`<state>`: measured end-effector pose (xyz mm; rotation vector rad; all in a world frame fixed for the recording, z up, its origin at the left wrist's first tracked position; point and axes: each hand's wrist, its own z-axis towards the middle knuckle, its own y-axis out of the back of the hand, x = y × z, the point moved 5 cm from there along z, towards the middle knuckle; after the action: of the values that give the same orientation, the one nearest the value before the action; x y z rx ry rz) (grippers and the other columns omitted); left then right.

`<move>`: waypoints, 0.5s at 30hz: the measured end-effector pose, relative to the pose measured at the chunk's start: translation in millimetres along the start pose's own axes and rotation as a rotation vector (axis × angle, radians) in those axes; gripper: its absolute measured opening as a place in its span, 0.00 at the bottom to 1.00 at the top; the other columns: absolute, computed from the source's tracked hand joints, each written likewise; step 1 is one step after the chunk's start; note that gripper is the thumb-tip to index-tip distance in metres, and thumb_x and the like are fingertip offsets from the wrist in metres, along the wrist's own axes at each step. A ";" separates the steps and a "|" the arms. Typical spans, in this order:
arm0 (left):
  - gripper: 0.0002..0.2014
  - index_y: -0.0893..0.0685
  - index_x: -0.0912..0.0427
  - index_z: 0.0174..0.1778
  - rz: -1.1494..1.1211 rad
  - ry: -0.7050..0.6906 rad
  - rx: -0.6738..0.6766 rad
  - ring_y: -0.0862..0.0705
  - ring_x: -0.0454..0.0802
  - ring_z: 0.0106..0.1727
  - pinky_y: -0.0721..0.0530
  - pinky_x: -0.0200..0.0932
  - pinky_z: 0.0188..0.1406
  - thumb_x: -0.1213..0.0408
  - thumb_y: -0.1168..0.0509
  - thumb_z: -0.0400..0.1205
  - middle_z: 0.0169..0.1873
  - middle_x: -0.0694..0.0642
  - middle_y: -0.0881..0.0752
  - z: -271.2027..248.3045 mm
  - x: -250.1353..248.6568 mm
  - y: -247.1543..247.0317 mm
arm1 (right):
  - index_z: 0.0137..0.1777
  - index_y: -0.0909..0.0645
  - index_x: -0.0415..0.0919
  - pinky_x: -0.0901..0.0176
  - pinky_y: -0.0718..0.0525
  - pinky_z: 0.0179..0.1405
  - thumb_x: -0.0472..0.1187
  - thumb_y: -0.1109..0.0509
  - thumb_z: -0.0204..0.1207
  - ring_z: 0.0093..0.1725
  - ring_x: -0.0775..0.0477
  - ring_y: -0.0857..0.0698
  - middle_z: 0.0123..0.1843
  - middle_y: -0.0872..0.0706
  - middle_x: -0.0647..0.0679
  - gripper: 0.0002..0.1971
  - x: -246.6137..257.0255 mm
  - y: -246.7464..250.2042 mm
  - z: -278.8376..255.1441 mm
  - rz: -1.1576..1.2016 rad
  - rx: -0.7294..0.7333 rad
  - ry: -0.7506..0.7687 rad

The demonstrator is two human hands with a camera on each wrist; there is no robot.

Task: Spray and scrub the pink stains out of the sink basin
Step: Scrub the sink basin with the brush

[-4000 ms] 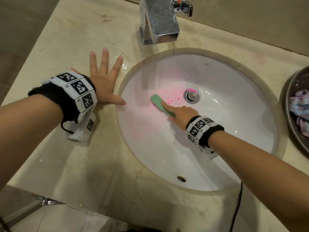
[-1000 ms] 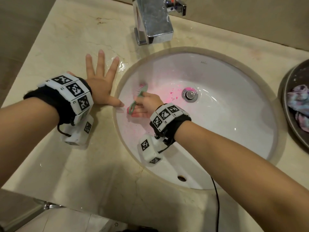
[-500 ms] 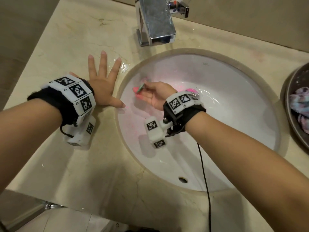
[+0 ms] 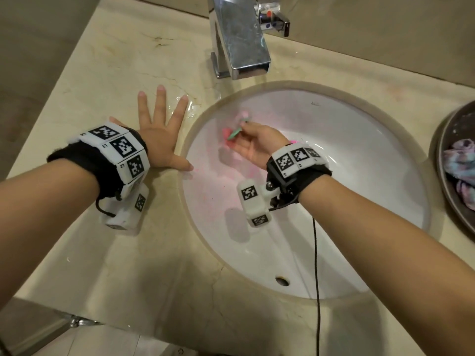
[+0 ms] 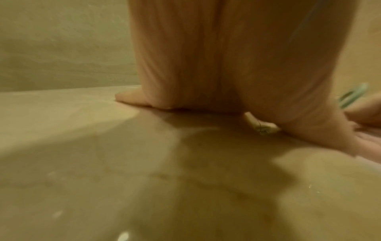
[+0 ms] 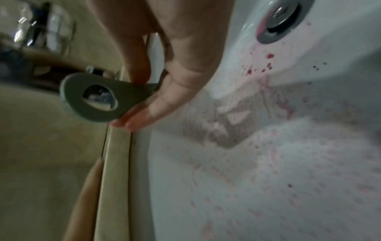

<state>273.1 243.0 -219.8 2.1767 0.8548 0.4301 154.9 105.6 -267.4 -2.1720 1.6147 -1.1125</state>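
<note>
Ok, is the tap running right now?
Off, as far as shows: no stream falls from the faucet spout into the sink basin. The right hand scrubs with the brush.

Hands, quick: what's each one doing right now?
Left hand: open, fingers spread flat on the counter.
Right hand: holding the green brush inside the sink.

Chrome faucet behind — dark bowl (cloth inside) right.
</note>
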 end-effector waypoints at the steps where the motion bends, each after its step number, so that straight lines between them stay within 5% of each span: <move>1: 0.65 0.81 0.39 0.72 0.000 -0.001 0.000 0.77 0.65 0.77 0.54 0.87 0.62 0.34 0.29 0.66 0.74 0.53 0.82 -0.3 -0.1 -0.2 | 0.44 0.27 0.34 0.53 0.11 0.29 0.31 0.44 0.84 0.29 0.43 0.10 0.30 0.12 0.36 0.08 7.0 7.1 3.0 0.055 -0.042 0.024; 4: 0.64 0.81 0.39 0.73 -0.001 -0.004 -0.005 0.76 0.65 0.77 0.53 0.87 0.61 0.35 0.29 0.66 0.74 0.54 0.82 -0.9 -0.3 -0.1 | 0.46 0.28 0.33 0.48 0.10 0.31 0.31 0.43 0.83 0.31 0.39 0.10 0.32 0.12 0.32 0.05 14.2 15.1 6.1 0.156 -0.118 0.045; 10: 0.64 0.80 0.39 0.73 -0.006 0.000 -0.001 0.76 0.65 0.77 0.53 0.87 0.61 0.36 0.29 0.66 0.74 0.54 0.82 -0.8 0.1 0.2 | 0.42 0.28 0.33 0.51 0.11 0.38 0.30 0.46 0.84 0.31 0.44 0.12 0.41 0.17 0.33 0.10 -8.5 -24.9 -3.9 -0.052 0.046 -0.001; 15: 0.64 0.81 0.39 0.72 -0.001 0.001 0.004 0.77 0.65 0.76 0.54 0.87 0.62 0.36 0.29 0.67 0.74 0.53 0.82 -0.8 0.0 0.2 | 0.46 0.27 0.30 0.51 0.11 0.38 0.29 0.43 0.83 0.35 0.41 0.12 0.42 0.16 0.32 0.06 21.5 2.3 2.1 0.004 -0.128 0.135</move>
<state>272.8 243.3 -219.2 2.1799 0.8582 0.4286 157.0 85.0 -260.7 -2.2134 1.7921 -1.2100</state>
